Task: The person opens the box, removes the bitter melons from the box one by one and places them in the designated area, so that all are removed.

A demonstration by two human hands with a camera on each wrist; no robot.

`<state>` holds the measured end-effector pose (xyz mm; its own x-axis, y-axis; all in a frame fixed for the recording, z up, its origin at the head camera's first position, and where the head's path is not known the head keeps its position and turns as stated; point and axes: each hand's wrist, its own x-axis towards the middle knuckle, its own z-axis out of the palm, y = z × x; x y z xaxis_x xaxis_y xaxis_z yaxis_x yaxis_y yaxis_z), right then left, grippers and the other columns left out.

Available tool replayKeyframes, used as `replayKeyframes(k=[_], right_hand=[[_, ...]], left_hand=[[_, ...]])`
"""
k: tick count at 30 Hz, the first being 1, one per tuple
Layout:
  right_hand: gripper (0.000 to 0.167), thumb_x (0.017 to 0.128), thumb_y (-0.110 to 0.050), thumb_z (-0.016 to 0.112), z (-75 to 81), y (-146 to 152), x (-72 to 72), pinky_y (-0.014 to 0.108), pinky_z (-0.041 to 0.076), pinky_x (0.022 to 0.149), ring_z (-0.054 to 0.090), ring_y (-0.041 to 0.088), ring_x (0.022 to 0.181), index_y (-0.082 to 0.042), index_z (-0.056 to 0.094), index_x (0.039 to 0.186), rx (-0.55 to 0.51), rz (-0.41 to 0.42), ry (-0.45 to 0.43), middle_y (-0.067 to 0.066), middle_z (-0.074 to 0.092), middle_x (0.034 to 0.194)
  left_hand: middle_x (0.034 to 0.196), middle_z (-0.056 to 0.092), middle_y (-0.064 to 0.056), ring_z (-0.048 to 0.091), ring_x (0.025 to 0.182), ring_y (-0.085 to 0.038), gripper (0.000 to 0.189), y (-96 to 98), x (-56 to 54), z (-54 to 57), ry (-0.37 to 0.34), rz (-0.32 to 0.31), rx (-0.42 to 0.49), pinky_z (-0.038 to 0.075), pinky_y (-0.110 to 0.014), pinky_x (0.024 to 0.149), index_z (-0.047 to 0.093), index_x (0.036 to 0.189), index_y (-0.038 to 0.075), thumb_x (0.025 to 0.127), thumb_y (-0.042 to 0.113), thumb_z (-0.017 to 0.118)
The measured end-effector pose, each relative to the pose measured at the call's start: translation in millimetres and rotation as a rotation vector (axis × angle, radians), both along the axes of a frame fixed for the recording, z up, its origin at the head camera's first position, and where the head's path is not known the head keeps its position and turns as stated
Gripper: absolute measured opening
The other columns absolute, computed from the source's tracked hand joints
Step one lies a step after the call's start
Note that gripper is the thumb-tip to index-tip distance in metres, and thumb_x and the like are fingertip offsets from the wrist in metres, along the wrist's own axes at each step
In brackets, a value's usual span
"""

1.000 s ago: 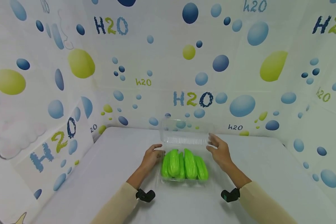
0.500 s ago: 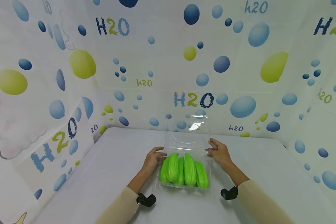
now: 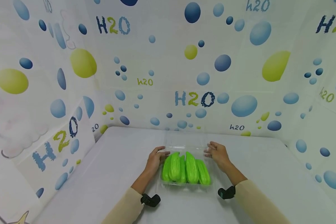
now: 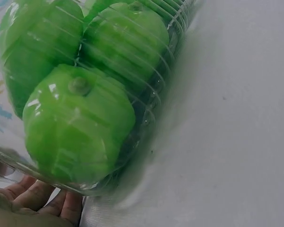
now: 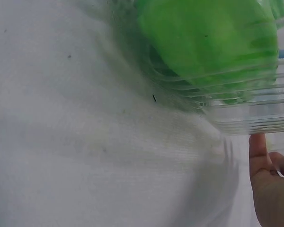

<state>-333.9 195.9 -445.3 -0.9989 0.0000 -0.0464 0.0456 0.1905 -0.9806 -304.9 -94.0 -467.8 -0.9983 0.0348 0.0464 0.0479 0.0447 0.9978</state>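
Five gourds (image 3: 191, 168) lie side by side in the box (image 3: 184, 186). At its far corners, the left hand (image 3: 154, 159) and right hand (image 3: 219, 154) touch it, fingers apart. Beyond the box, the lid (image 3: 186, 141) has lost its glare and looks lower than half a second ago; its tilt has probably changed, leaving the gourds uncovered. White worktop (image 3: 128, 158) surrounds the box; drop-printed walls (image 3: 162, 49) stand behind.

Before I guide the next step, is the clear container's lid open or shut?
Open: in the head view, the lid extends beyond the container's far side, leaving the green vegetables uncovered.
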Motion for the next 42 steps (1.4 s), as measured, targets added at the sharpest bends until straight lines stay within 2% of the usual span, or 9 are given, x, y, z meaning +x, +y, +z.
replayKeyframes(k=[2,5,14,23,28,31,35,38,42], right_hand=[[0.053,0.106,-0.003,0.041,-2.3,0,0.8,0.035,0.058,0.092,0.059,0.042,0.126,0.011,0.025,0.155,-0.020,-0.004,-0.007,0.030,0.038,0.155],[0.053,0.108,-0.009,0.041,-5.1,0,2.6,0.033,0.058,0.090,0.061,0.040,0.124,0.011,0.027,0.154,-0.035,-0.018,-0.028,0.030,0.041,0.153],[0.052,0.108,-0.015,0.042,-5.6,0,5.8,0.030,0.059,0.087,0.070,0.029,0.110,0.007,0.032,0.154,-0.019,-0.072,-0.019,0.027,0.046,0.152],[0.051,0.108,-0.018,0.044,-7.6,-5,8.4,0.029,0.058,0.087,0.073,0.025,0.101,0.008,0.037,0.151,-0.076,-0.135,-0.042,0.029,0.058,0.138],[0.050,0.108,-0.022,0.043,-2.0,-7,10.6,0.025,0.057,0.070,0.069,0.015,0.075,0.014,0.044,0.142,-0.110,-0.181,-0.065,0.023,0.070,0.107],[0.050,0.107,-0.024,0.045,3.5,-9,13.6,0.025,0.054,0.065,0.064,0.015,0.070,0.013,0.046,0.140,-0.098,-0.212,-0.083,0.019,0.070,0.097],[0.051,0.105,-0.030,0.046,8.3,-11,21.3,0.030,0.055,0.074,0.066,0.021,0.085,0.008,0.049,0.138,0.049,-0.255,-0.087,0.022,0.067,0.114],[0.054,0.104,-0.036,0.045,10.1,-13,28.0,0.040,0.054,0.086,0.065,0.030,0.102,0.005,0.049,0.140,0.178,-0.274,-0.070,0.023,0.061,0.129],[0.056,0.104,-0.038,0.045,12.8,-17,36.8,0.055,0.047,0.100,0.056,0.041,0.124,0.001,0.047,0.144,0.255,-0.278,-0.008,0.024,0.055,0.139]], left_hand=[[0.130,0.065,-0.024,0.062,0.122,-0.037,0.047,0.7,0.1,-0.7,0.007,-0.001,0.025,0.046,-0.048,0.106,0.043,0.146,-0.007,0.102,0.010,0.039],[0.129,0.065,-0.027,0.060,0.124,-0.040,0.046,1.7,0.9,-1.0,0.010,0.011,0.066,0.044,-0.051,0.109,0.043,0.146,-0.008,0.103,0.008,0.038],[0.128,0.066,-0.026,0.061,0.124,-0.039,0.048,4.6,-2.6,-0.8,0.015,0.029,0.129,0.045,-0.049,0.109,0.042,0.148,-0.006,0.102,0.007,0.039],[0.131,0.062,-0.031,0.058,0.126,-0.043,0.047,3.1,-4.4,-2.5,0.005,0.035,0.168,0.044,-0.052,0.110,0.041,0.148,-0.009,0.103,0.004,0.038],[0.129,0.065,-0.027,0.062,0.123,-0.040,0.046,2.2,-2.5,-0.6,0.017,0.050,0.154,0.047,-0.048,0.107,0.044,0.147,-0.007,0.103,0.006,0.042],[0.128,0.066,-0.026,0.063,0.121,-0.038,0.046,1.5,-2.3,-0.4,0.021,0.062,0.155,0.049,-0.046,0.106,0.046,0.146,-0.007,0.102,0.007,0.043],[0.127,0.067,-0.023,0.065,0.119,-0.036,0.047,0.0,-3.1,-1.3,0.013,0.075,0.148,0.049,-0.044,0.105,0.047,0.146,-0.005,0.101,0.008,0.045],[0.128,0.067,-0.022,0.064,0.120,-0.035,0.047,-1.2,-3.3,-2.1,0.005,0.071,0.142,0.047,-0.045,0.107,0.047,0.146,-0.004,0.102,0.009,0.044],[0.129,0.066,-0.024,0.063,0.121,-0.037,0.046,-2.3,-2.9,-2.3,0.004,0.055,0.146,0.046,-0.047,0.108,0.046,0.147,-0.005,0.103,0.008,0.043]])
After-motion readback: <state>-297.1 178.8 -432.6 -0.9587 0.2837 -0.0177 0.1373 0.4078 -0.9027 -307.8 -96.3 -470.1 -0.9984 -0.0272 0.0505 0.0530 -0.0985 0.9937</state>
